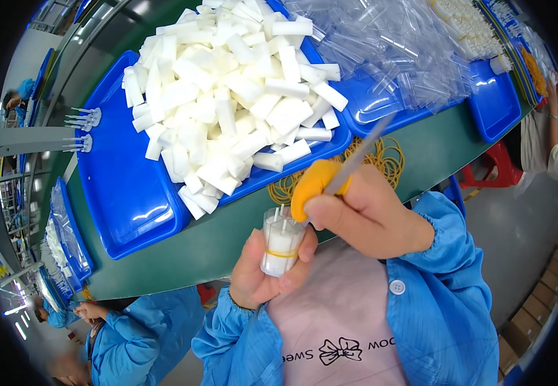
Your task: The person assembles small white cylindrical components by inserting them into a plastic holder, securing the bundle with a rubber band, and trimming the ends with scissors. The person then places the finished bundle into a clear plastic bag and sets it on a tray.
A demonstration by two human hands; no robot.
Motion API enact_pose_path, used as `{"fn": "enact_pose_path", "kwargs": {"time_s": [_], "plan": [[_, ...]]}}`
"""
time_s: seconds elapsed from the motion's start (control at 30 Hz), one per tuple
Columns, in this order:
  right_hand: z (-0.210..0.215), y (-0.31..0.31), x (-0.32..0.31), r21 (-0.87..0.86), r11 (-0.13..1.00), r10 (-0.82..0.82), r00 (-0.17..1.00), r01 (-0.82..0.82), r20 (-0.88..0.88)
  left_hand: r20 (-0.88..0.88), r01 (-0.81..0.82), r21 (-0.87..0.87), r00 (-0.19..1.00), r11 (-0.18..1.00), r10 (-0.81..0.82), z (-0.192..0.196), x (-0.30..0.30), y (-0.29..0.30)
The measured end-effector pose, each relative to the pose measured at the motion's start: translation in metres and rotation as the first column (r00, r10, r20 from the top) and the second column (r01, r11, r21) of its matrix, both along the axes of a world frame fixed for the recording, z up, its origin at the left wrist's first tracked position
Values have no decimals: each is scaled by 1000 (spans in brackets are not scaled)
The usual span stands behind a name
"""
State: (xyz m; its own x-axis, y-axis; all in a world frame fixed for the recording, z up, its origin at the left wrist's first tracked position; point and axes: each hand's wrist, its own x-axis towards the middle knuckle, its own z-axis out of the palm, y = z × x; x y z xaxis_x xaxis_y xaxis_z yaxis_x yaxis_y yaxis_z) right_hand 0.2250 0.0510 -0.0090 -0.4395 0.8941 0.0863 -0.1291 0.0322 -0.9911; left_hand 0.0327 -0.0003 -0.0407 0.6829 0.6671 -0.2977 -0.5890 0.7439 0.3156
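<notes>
My left hand (248, 273) is closed around a small clear plastic cup (268, 265), held upright near my chest. Inside it sits a white foam piece (281, 240) with thin white prongs standing out of the top, and a yellow rubber band (281, 255) runs around the outside. My right hand (382, 215) grips a thin, flat grey metal strip (364, 150), its far end pointing up and right. A yellow finger cover (316, 184) wraps the right index finger. Those fingertips are beside the cup's rim; the strip's lower end is mostly hidden there.
White foam pieces (221, 96) heap over a blue tray (131, 193) on the green table (227, 235). Loose yellow rubber bands (388, 161) lie behind my right hand. Clear plastic sleeves (388, 45) fill another tray. A co-worker's blue sleeve (131, 334) is at left; a red stool (494, 167) stands right.
</notes>
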Motion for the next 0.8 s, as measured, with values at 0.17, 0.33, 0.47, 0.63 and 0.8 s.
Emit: {"fn": "enact_pose_path", "kwargs": {"time_s": [0.17, 0.33, 0.47, 0.63, 0.8], "plan": [[6, -1, 1, 35, 996, -75, 996, 77, -38, 321, 36, -124, 947, 992, 5, -10, -3, 0], [12, 3, 3, -278, 960, -50, 977, -9, -205, 307, 57, -127, 951, 990, -15, -10, 0, 3], [14, 7, 4, -383, 920, -6, 973, -86, -232, 319, 68, -94, 947, 993, -35, -9, 0, 4], [13, 7, 1, -386, 913, 57, 977, -135, -207, 282, 102, -93, 957, 990, -72, -11, -1, 5], [10, 6, 2, -64, 991, 119, 993, -120, -15, 216, 145, -87, 969, 986, -123, -13, -3, 4]]}}
